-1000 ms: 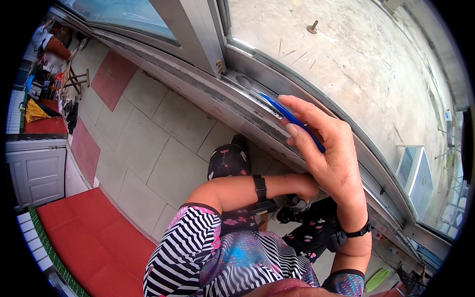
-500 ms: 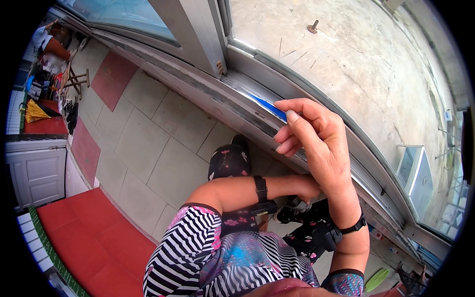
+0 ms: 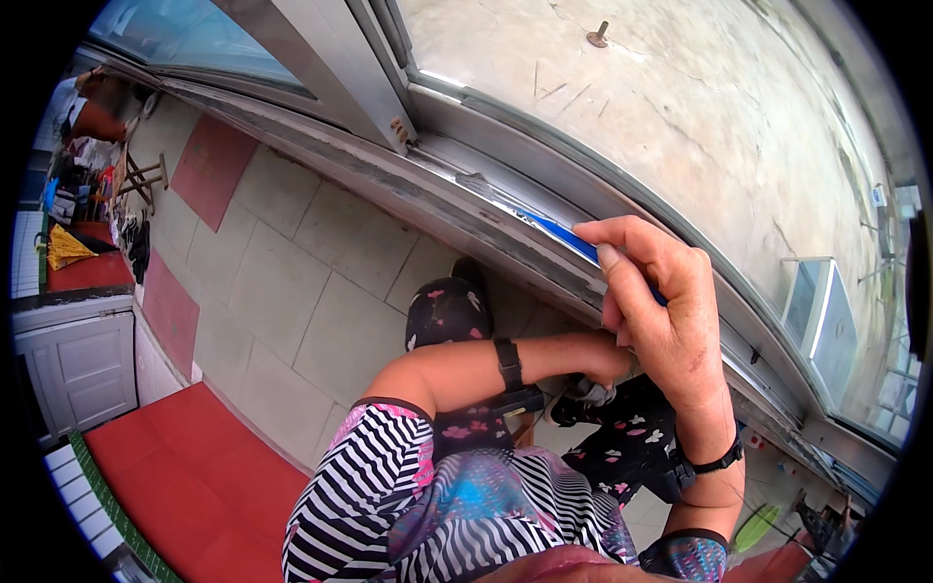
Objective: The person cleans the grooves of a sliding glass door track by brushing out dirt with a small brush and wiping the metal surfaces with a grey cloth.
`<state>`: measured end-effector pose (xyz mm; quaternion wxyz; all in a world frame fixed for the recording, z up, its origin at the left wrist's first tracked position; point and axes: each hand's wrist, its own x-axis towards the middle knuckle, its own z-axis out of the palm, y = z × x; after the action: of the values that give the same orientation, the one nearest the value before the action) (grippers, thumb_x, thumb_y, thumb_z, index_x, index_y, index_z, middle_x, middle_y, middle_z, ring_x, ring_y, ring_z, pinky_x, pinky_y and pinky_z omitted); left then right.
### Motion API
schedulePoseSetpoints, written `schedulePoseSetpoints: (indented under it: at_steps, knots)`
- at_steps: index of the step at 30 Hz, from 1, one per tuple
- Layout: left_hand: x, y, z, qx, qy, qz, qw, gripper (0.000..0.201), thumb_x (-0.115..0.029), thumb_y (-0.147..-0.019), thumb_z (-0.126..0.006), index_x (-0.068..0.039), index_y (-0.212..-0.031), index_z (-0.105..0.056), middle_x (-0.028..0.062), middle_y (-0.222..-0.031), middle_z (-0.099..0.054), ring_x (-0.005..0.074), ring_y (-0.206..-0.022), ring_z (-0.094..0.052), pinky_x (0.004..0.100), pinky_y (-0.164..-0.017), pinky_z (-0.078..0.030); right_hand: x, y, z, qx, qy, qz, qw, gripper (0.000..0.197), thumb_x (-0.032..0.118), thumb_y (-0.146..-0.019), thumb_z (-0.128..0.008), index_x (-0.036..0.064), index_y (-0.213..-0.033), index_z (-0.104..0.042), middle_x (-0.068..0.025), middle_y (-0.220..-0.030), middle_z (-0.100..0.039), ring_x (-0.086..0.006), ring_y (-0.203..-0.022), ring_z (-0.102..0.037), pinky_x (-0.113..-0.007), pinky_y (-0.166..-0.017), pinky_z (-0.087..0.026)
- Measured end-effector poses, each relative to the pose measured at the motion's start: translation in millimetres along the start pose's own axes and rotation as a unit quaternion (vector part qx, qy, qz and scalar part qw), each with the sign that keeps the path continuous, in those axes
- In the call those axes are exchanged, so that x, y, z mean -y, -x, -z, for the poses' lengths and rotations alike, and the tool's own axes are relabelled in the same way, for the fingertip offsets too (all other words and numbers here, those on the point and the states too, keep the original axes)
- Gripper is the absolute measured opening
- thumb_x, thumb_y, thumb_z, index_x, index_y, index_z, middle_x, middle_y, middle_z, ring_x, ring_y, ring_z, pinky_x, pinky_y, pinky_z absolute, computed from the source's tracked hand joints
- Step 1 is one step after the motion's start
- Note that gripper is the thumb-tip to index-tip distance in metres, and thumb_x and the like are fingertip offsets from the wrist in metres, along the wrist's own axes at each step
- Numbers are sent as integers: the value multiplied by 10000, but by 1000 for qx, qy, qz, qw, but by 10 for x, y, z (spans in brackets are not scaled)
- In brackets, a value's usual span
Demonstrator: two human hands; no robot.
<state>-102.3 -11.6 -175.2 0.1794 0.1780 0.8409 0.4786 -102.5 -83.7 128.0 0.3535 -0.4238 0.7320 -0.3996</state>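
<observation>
My right hand (image 3: 661,291) is closed in a pinch on the blue handle of a slim brush (image 3: 556,233). The handle slants along the metal window track (image 3: 447,160), and a grey bristly tip seems to lie in the groove near the sash corner. My left hand (image 3: 604,358) reaches across below my right hand, next to the sill and just above a grey shoe or cloth that I cannot make out. Its fingers are mostly hidden behind my right hand and wrist.
A grey-framed sash (image 3: 340,68) stands at upper left. Beyond the track lies a concrete surface (image 3: 661,107) with a rusty bolt (image 3: 598,35). A red-topped ledge (image 3: 185,476) is at lower left. Farther left are a folding stool (image 3: 144,183) and another person (image 3: 92,102).
My right hand has shifted right and slightly down in the picture with the brush, and more of the handle shows behind the fingers. The whole view has also shifted a little.
</observation>
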Motion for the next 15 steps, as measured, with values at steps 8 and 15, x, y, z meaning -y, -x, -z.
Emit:
schedulePoseSetpoints:
  at_steps: [8, 15]
  knots:
    - [270, -105, -308, -66, 124, -15, 990, 177, -244, -1031, -520, -90, -1082, -590, -13, -855, -591, 50, -715, -550, 241, -542, -417, -117, 345, 253, -53, 53, 10, 997, 220, 57, -974, -557, 4, -1091, -736, 29, -555, -531, -23, -464, -484, -190, -437, -345]
    - [415, -303, -533, -63, 69, -16, 996, 226, -280, -1042, -482, -87, -1092, -589, 11, -808, -558, 44, -648, -527, 226, -532, -403, -114, 399, 419, -29, 322, 156, 933, 350, 6, -846, -678, 105, -1177, -738, -61, -684, -570, -185, -608, -587, -312, -533, -449]
